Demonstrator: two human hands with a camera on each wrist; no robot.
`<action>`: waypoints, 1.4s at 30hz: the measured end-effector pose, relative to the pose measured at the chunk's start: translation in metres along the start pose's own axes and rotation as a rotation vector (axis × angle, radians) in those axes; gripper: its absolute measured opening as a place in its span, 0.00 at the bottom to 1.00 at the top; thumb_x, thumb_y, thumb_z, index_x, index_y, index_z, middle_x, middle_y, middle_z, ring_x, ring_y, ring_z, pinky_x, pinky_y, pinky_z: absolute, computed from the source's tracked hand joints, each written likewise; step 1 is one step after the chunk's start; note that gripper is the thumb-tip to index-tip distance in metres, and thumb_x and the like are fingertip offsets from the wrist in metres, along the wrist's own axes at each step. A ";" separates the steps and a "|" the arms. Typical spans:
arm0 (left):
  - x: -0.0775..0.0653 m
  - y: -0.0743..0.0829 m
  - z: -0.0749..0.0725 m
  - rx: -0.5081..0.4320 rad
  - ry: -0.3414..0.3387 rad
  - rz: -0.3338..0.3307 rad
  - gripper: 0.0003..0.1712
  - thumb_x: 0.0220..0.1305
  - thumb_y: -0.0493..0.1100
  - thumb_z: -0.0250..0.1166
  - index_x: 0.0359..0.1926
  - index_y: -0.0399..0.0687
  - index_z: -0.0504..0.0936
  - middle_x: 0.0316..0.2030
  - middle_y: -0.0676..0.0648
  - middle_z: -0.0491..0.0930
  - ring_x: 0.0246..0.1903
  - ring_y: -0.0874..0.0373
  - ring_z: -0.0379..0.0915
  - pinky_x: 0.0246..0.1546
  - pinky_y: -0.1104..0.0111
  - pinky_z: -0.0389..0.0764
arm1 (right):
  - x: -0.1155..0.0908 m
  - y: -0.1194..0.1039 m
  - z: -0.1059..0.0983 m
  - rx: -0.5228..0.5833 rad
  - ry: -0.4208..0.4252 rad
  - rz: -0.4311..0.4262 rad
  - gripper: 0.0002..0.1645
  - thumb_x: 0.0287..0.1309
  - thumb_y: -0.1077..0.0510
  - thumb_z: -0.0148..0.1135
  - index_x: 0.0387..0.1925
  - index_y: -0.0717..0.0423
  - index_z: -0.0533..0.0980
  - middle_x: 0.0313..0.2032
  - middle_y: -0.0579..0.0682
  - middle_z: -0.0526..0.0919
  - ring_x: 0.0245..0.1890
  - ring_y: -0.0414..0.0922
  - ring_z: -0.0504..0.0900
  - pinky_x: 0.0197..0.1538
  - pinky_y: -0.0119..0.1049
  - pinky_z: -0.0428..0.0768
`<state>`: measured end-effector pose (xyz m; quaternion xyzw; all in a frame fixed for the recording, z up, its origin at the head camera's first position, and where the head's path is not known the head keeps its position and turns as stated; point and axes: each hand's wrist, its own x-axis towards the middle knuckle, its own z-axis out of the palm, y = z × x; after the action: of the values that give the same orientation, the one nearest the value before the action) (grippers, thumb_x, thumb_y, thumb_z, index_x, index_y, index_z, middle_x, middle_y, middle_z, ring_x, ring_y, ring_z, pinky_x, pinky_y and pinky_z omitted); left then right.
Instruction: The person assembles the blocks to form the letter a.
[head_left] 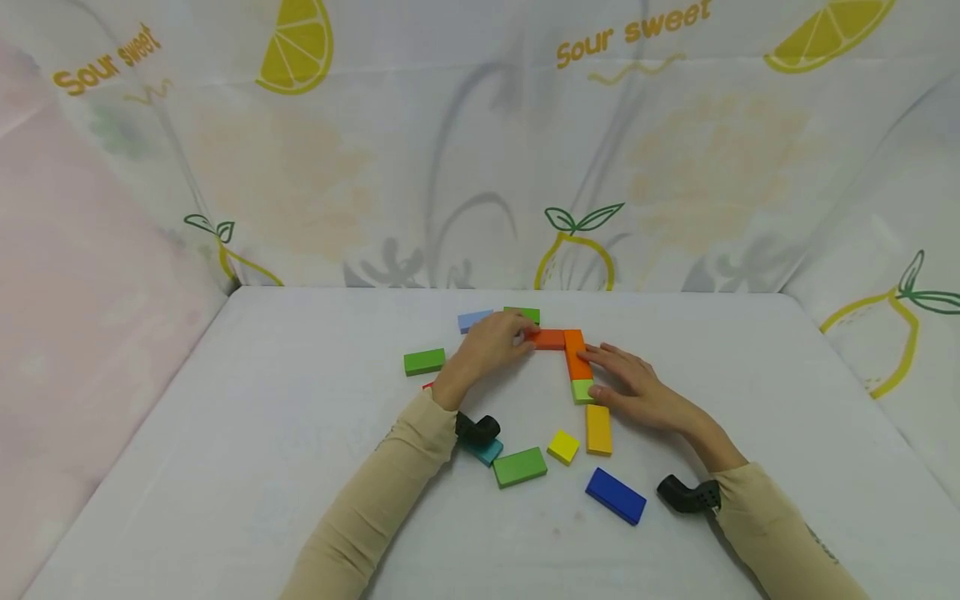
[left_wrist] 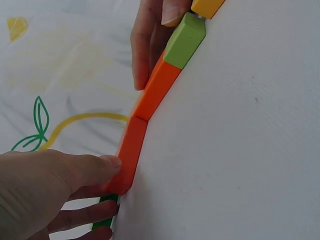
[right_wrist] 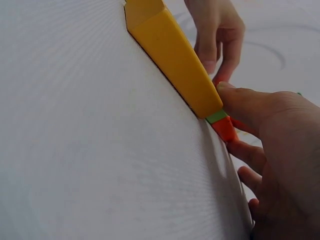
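Note:
My left hand (head_left: 491, 340) pinches the end of a red-orange block (head_left: 549, 339) between thumb and forefinger. That block's other end meets the top of an orange block (head_left: 576, 354), making a corner. Below the orange block a light green block (head_left: 582, 392) lies end to end with it. My right hand (head_left: 633, 387) is at their right side, fingers fairly straight, with fingertips at the orange block and the thumb against the light green one. Just below sits an amber block (head_left: 598, 430). In the left wrist view, a dark green block (left_wrist: 104, 212) is partly hidden behind the left fingers.
Around the hands lie a pale blue block (head_left: 474, 320), a green block (head_left: 424, 362), a teal block (head_left: 487, 452), another green block (head_left: 521, 467), a yellow block (head_left: 563, 447) and a dark blue block (head_left: 616, 496). A red piece is mostly hidden under the left wrist.

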<state>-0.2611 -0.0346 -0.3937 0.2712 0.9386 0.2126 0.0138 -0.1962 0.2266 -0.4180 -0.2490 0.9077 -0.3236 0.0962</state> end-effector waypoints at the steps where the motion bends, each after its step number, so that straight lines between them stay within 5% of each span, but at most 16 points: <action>1: 0.000 -0.001 -0.002 -0.015 -0.003 0.000 0.15 0.63 0.45 0.63 0.51 0.50 0.82 0.48 0.50 0.81 0.41 0.57 0.75 0.43 0.67 0.76 | 0.000 -0.001 0.000 0.004 -0.001 0.000 0.34 0.64 0.45 0.54 0.69 0.45 0.60 0.72 0.53 0.55 0.73 0.58 0.44 0.68 0.64 0.40; 7: 0.001 -0.006 -0.011 -0.101 0.050 0.039 0.13 0.65 0.43 0.61 0.49 0.48 0.83 0.50 0.49 0.81 0.49 0.54 0.77 0.50 0.63 0.77 | 0.002 0.000 0.000 0.004 0.000 -0.001 0.34 0.64 0.45 0.54 0.69 0.45 0.60 0.72 0.53 0.55 0.73 0.58 0.44 0.68 0.64 0.40; 17: -0.002 -0.013 -0.010 0.049 -0.029 0.095 0.22 0.69 0.40 0.54 0.62 0.44 0.72 0.67 0.42 0.65 0.67 0.47 0.60 0.66 0.57 0.63 | 0.001 0.001 0.002 -0.004 0.004 -0.025 0.33 0.65 0.46 0.54 0.69 0.47 0.60 0.72 0.55 0.56 0.73 0.60 0.45 0.67 0.65 0.41; 22: -0.002 -0.015 -0.009 0.083 -0.046 0.102 0.21 0.69 0.40 0.54 0.62 0.42 0.73 0.66 0.41 0.66 0.67 0.47 0.60 0.66 0.58 0.63 | 0.001 0.000 0.001 -0.014 0.002 -0.020 0.33 0.65 0.46 0.54 0.69 0.46 0.60 0.72 0.55 0.56 0.73 0.60 0.44 0.67 0.65 0.41; 29: -0.002 -0.015 -0.012 0.081 -0.067 0.015 0.20 0.69 0.42 0.56 0.61 0.47 0.75 0.66 0.45 0.67 0.67 0.49 0.61 0.66 0.59 0.64 | 0.001 0.002 0.001 -0.019 0.010 -0.030 0.33 0.65 0.46 0.54 0.69 0.47 0.61 0.71 0.55 0.56 0.73 0.60 0.45 0.67 0.65 0.41; 38: -0.005 -0.017 -0.013 0.091 0.052 -0.068 0.13 0.61 0.39 0.64 0.47 0.51 0.84 0.56 0.49 0.77 0.54 0.49 0.74 0.47 0.57 0.78 | -0.001 0.002 0.003 -0.004 0.014 -0.033 0.33 0.64 0.47 0.55 0.69 0.48 0.61 0.71 0.56 0.57 0.72 0.60 0.45 0.67 0.66 0.42; 42: -0.006 -0.017 -0.013 0.152 0.105 -0.086 0.11 0.60 0.38 0.65 0.44 0.54 0.85 0.53 0.50 0.80 0.50 0.49 0.76 0.54 0.52 0.74 | 0.000 0.002 0.002 -0.003 0.011 -0.029 0.33 0.64 0.46 0.54 0.69 0.46 0.61 0.71 0.54 0.57 0.73 0.59 0.45 0.67 0.65 0.42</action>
<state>-0.2666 -0.0558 -0.3897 0.2192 0.9623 0.1539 -0.0467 -0.1960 0.2273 -0.4210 -0.2605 0.9051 -0.3249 0.0863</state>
